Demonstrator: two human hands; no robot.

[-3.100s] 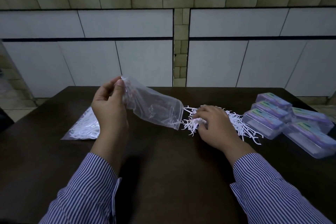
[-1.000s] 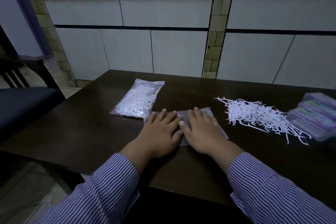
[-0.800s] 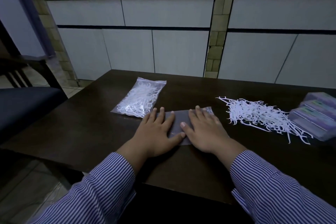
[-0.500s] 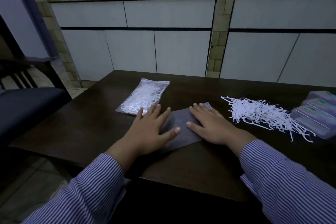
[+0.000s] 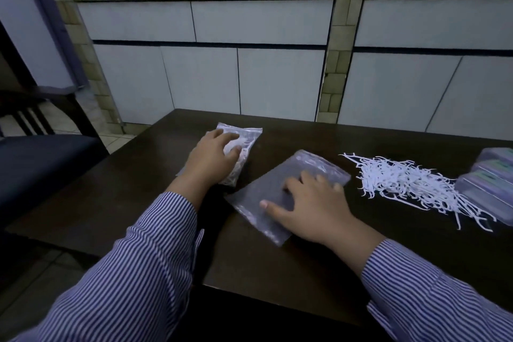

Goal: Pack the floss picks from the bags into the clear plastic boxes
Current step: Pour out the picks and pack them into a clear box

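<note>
The full bag [image 5: 244,144] of white floss picks lies on the dark counter [image 5: 133,194], left of the empty bag [image 5: 263,191], its clear film crinkled and its zip edge away from you. Your left hand [image 5: 212,157] lies on top of it, fingers curled over the bulge, the grip closing around the bag. Your right hand [image 5: 311,207] rests flat on the empty bag, fingers spread, pressing the smooth film to the counter. Right of the empty bag sprawls a loose pile of floss picks [image 5: 410,183], thin and tangled, and beyond it the clear plastic boxes [image 5: 488,186], rectangular with coloured labels.
</note>
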